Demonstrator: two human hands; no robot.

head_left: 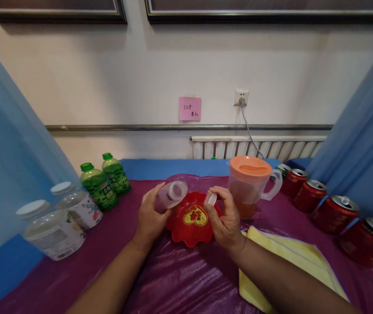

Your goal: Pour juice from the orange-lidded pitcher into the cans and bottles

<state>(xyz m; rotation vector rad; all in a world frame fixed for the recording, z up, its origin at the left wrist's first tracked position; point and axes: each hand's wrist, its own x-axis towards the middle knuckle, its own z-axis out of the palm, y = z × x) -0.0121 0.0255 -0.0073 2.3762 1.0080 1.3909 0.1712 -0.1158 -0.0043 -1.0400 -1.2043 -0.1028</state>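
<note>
In my left hand I grip a clear plastic bottle, tilted so that its uncapped mouth points right. My right hand pinches a small white cap between thumb and fingers, apart from the bottle. Below and between both hands sits a red scalloped dish with a yellow heart design on its bottom. Just behind my right hand stands a clear pitcher with an orange lid, holding some amber liquid. A folded yellow cloth lies partly under my right forearm.
On the left stand two green bottles and two clear jars with white lids. A row of several cans, mostly red, lines the right side. Purple plastic sheeting covers the blue tabletop. Behind are a radiator and a plugged-in cord.
</note>
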